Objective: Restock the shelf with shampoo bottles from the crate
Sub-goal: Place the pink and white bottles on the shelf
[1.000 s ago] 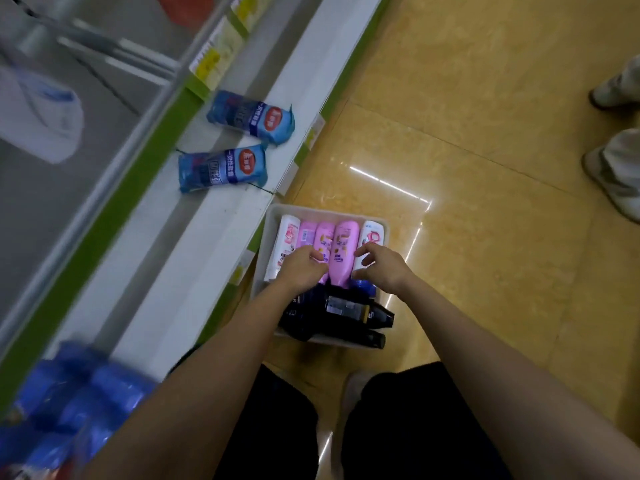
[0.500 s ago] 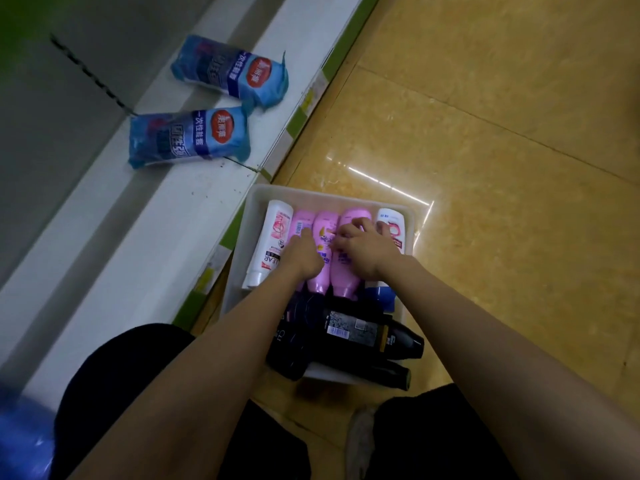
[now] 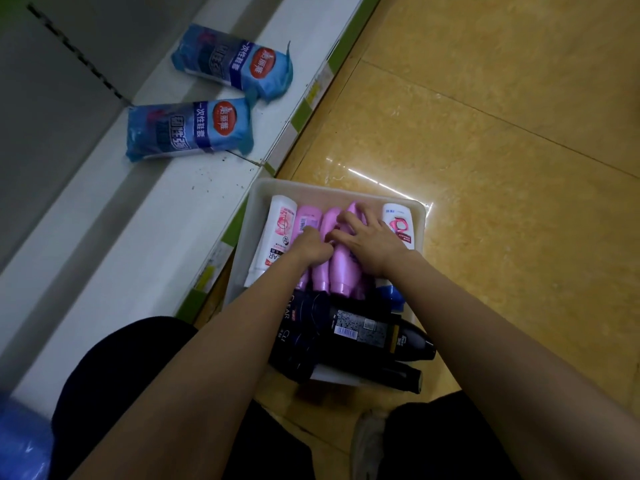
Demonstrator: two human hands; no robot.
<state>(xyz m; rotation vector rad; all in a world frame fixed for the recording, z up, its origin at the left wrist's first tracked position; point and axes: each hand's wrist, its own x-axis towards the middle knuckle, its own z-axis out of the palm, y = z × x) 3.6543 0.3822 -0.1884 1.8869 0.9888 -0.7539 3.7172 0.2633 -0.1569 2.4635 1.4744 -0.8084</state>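
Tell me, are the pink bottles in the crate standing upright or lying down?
Lying down. The pink bottles lie side by side in the crate, caps toward the person, both hands resting on them.

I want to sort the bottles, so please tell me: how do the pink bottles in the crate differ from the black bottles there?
The pink bottles are smaller and lie side by side along the crate; the black bottles are bigger and lie across its near end. Both hands, left hand and right hand, are on the pink bottles; nothing touches the black bottles. All lie flat in the crate.
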